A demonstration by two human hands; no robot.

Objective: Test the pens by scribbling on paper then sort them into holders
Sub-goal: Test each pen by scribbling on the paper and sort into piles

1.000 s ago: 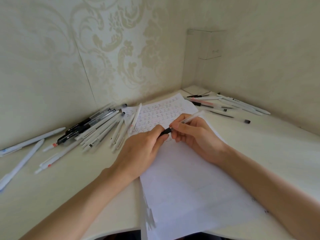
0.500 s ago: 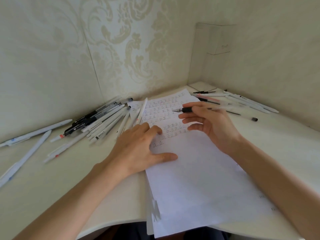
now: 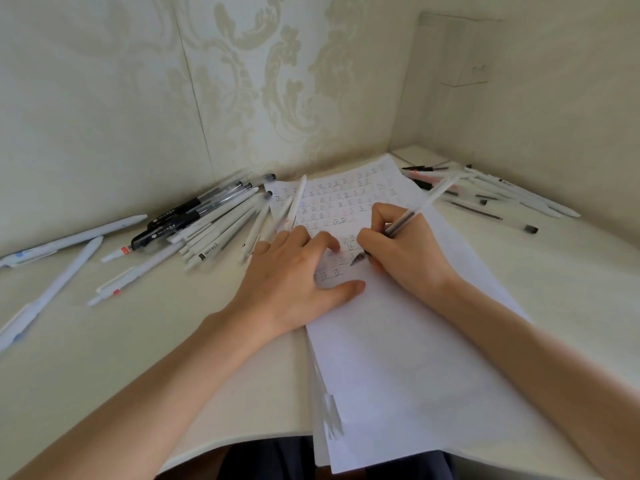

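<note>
A white sheet of paper (image 3: 408, 358) lies on the desk, its upper part filled with rows of small written marks. My right hand (image 3: 405, 251) grips a clear-barrelled pen (image 3: 420, 207) in a writing hold, its dark tip touching the paper just below the marks. My left hand (image 3: 294, 275) rests flat on the paper's left edge, fingers spread, holding nothing. A heap of white and black pens (image 3: 207, 223) lies to the left of the paper. Another group of pens (image 3: 485, 192) lies at the back right.
The cream desk (image 3: 104, 358) sits in a corner between two patterned walls. Several pale blue-white pens (image 3: 72, 237) lie scattered at the far left. The desk's curved front edge runs below my forearms, and more sheets lie under the top one.
My left hand let go of the pen's end and settled flat on the paper. My right hand turned the pen into a writing hold and brought its tip down onto the sheet.
</note>
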